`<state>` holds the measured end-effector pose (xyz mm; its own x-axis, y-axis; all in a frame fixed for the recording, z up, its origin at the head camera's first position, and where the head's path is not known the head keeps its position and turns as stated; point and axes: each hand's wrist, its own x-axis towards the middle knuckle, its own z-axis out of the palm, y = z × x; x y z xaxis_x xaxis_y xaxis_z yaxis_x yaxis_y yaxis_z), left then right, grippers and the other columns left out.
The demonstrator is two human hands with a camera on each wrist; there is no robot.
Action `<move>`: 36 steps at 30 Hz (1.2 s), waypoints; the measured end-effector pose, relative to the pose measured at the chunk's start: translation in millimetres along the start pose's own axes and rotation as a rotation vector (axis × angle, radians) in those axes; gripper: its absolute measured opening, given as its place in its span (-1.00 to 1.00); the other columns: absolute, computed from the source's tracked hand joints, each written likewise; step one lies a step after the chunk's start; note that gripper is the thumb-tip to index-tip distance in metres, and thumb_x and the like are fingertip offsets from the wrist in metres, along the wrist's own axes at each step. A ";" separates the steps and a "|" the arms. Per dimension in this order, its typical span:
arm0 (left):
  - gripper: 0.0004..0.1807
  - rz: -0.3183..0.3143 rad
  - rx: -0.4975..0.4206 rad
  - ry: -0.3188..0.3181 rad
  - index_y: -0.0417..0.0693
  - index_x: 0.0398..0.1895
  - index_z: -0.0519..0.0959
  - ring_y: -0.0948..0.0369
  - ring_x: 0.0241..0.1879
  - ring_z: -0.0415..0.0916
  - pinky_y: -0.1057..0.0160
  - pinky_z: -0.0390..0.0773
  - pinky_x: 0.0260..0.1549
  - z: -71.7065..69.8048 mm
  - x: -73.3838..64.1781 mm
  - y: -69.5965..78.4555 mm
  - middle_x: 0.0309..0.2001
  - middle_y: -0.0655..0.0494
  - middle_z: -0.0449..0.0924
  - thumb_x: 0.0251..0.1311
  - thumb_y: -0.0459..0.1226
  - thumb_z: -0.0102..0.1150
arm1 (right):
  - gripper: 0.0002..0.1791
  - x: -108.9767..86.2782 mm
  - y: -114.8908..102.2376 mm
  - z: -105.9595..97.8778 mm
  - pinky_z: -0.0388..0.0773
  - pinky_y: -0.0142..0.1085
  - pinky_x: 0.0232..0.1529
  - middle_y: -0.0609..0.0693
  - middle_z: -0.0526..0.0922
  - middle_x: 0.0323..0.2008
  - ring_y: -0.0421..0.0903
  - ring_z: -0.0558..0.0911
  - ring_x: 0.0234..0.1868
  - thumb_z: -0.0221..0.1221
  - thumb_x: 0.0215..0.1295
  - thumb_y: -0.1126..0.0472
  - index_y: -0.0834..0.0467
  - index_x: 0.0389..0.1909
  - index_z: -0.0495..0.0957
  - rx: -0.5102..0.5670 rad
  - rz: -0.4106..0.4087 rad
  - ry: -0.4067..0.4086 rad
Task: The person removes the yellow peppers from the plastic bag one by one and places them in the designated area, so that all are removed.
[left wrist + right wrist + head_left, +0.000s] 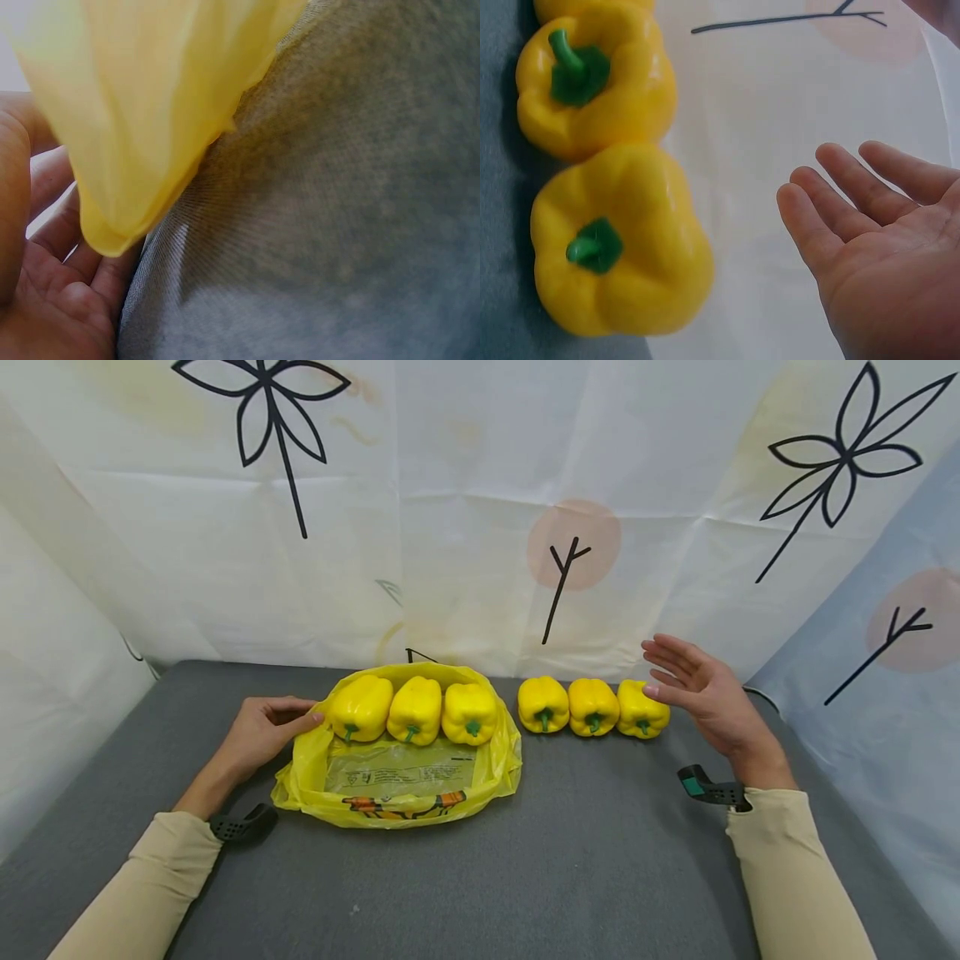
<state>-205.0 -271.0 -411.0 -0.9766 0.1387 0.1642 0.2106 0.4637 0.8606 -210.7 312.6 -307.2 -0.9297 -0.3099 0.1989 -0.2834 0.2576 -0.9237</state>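
Note:
My left hand (258,735) pinches the left rim of a yellow plastic bag (408,810), thumb and fingers at its edge; in the left wrist view a fold of the bag (142,135) hangs before the fingers. The bag lies wide-mouthed on the table, with three yellow bell peppers (415,710) in a row along its back side. Three more yellow bell peppers (593,706) stand side by side right of the bag, green stems facing me. Over the rightmost bell pepper (622,240) my right hand (697,693) is raised, fingers extended, holding nothing.
A grey cloth-covered table (480,893) lies under everything. White fabric (465,527) with black flower and twig drawings hangs right behind the peppers and along both sides. Dark bands (708,789) sit on both wrists.

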 end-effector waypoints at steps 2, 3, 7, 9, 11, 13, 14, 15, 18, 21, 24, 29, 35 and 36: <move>-0.59 -0.002 0.004 0.003 -0.29 0.11 0.67 0.44 -0.17 0.62 0.41 0.63 -0.23 -0.1 -0.3 0.2 -0.11 0.28 0.72 0.39 -0.16 0.29 | -0.19 0.6 -2.8 3.1 0.31 -0.44 0.33 0.17 0.18 0.52 -0.01 0.21 0.51 0.20 0.43 0.42 0.15 0.60 0.07 0.011 -0.010 -0.007; -0.59 -0.002 0.004 0.003 -0.29 0.12 0.67 0.44 -0.17 0.62 0.41 0.63 -0.23 -0.2 -0.4 0.4 -0.11 0.27 0.72 0.39 -0.15 0.29 | -0.20 0.7 -4.3 4.6 0.32 -0.45 0.33 0.17 0.18 0.52 -0.02 0.22 0.50 0.20 0.42 0.43 0.14 0.60 0.08 0.015 -0.014 -0.010; -0.59 -0.004 0.002 0.000 -0.29 0.12 0.67 0.44 -0.17 0.62 0.41 0.63 -0.22 -0.3 -0.8 1.2 -0.10 0.24 0.72 0.39 -0.15 0.29 | -0.20 0.8 -9.3 10.0 0.31 -0.45 0.33 0.17 0.18 0.52 -0.03 0.23 0.50 0.19 0.42 0.46 0.15 0.60 0.09 0.031 -0.045 -0.036; -0.59 -0.002 -0.002 -0.001 -0.29 0.12 0.67 0.44 -0.17 0.62 0.41 0.63 -0.22 -0.4 -1.0 1.6 -0.09 0.23 0.72 0.39 -0.15 0.29 | -0.19 1.0 -11.7 12.7 0.31 -0.44 0.33 0.19 0.17 0.52 -0.02 0.23 0.50 0.19 0.41 0.46 0.14 0.60 0.09 0.035 -0.057 -0.047; -0.60 -0.001 -0.004 -0.001 -0.29 0.12 0.67 0.43 -0.17 0.62 0.41 0.63 -0.22 -0.4 -1.2 1.7 -0.09 0.22 0.73 0.39 -0.16 0.29 | -0.19 1.3 -14.5 15.5 0.31 -0.44 0.34 0.19 0.17 0.53 -0.01 0.22 0.50 0.20 0.41 0.46 0.14 0.60 0.08 0.031 -0.066 -0.057; -0.60 0.001 -0.003 -0.002 -0.30 0.11 0.67 0.43 -0.17 0.62 0.41 0.63 -0.21 -0.3 -1.4 1.7 -0.09 0.18 0.73 0.40 -0.16 0.29 | -0.18 1.7 -17.5 18.1 0.30 -0.44 0.34 0.19 0.17 0.53 0.00 0.23 0.50 0.21 0.41 0.46 0.13 0.60 0.09 0.027 -0.071 -0.061; -0.60 0.004 -0.002 -0.002 -0.30 0.11 0.67 0.43 -0.16 0.62 0.40 0.63 -0.21 -0.2 -1.4 1.8 -0.08 0.16 0.73 0.40 -0.16 0.28 | -0.17 1.7 -19.0 19.3 0.31 -0.45 0.34 0.18 0.17 0.52 -0.01 0.23 0.50 0.21 0.40 0.46 0.13 0.60 0.09 0.023 -0.076 -0.063; -0.60 0.005 0.000 -0.003 -0.30 0.11 0.67 0.43 -0.16 0.62 0.40 0.63 -0.21 -0.1 -1.4 1.8 -0.08 0.13 0.73 0.40 -0.16 0.28 | -0.17 1.5 -20.4 20.3 0.31 -0.45 0.33 0.18 0.18 0.52 -0.01 0.23 0.49 0.21 0.40 0.47 0.13 0.60 0.09 0.021 -0.082 -0.065; -0.60 0.007 0.004 -0.005 -0.30 0.12 0.66 0.43 -0.16 0.62 0.40 0.63 -0.20 0.3 -1.1 1.8 -0.06 0.03 0.73 0.41 -0.15 0.27 | -0.16 0.6 -24.5 23.2 0.32 -0.45 0.33 0.17 0.19 0.52 -0.03 0.25 0.49 0.21 0.38 0.50 0.14 0.60 0.09 0.028 -0.108 -0.076; -0.59 0.003 0.009 -0.005 -0.31 0.11 0.66 0.43 -0.16 0.61 0.40 0.63 -0.21 0.9 -0.7 1.8 -0.06 -0.02 0.73 0.41 -0.15 0.26 | -0.16 -0.4 -29.0 26.8 0.32 -0.44 0.33 0.18 0.20 0.51 -0.05 0.27 0.48 0.20 0.36 0.53 0.16 0.59 0.11 0.037 -0.138 -0.094; -0.59 0.001 0.014 -0.005 -0.32 0.11 0.67 0.44 -0.17 0.61 0.40 0.63 -0.21 1.3 -0.3 1.9 -0.06 -0.02 0.73 0.41 -0.14 0.26 | -0.17 0.6 -33.1 31.5 0.32 -0.42 0.34 0.20 0.22 0.50 -0.05 0.27 0.47 0.20 0.34 0.55 0.19 0.58 0.12 0.047 -0.164 -0.110; -0.59 0.004 0.012 -0.006 -0.32 0.10 0.67 0.43 -0.17 0.62 0.40 0.63 -0.21 1.4 -0.1 2.5 -0.08 0.00 0.73 0.41 -0.15 0.26 | -0.18 6.4 -37.3 40.3 0.32 -0.40 0.35 0.22 0.23 0.49 -0.02 0.28 0.47 0.22 0.33 0.55 0.21 0.56 0.15 0.044 -0.176 -0.120; -0.59 -0.003 0.008 -0.008 -0.33 0.10 0.67 0.42 -0.17 0.62 0.40 0.63 -0.21 1.1 -0.2 2.9 -0.08 0.04 0.74 0.41 -0.15 0.26 | -0.18 14.6 -41.5 54.3 0.30 -0.39 0.36 0.22 0.23 0.49 0.01 0.27 0.47 0.24 0.32 0.52 0.23 0.56 0.15 0.039 -0.153 -0.143; -0.59 -0.005 0.007 -0.008 -0.33 0.10 0.66 0.43 -0.16 0.62 0.40 0.63 -0.21 1.1 -0.2 2.9 -0.09 0.04 0.74 0.41 -0.15 0.27 | -0.18 16.2 -42.2 57.3 0.30 -0.39 0.36 0.22 0.23 0.49 0.02 0.26 0.48 0.24 0.32 0.52 0.24 0.56 0.15 0.038 -0.151 -0.148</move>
<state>-204.2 -268.8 -409.1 -0.9774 0.1430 0.1558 0.2056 0.4708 0.8579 -200.3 244.3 -283.8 -0.8319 -0.4743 0.2881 -0.4052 0.1643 -0.8994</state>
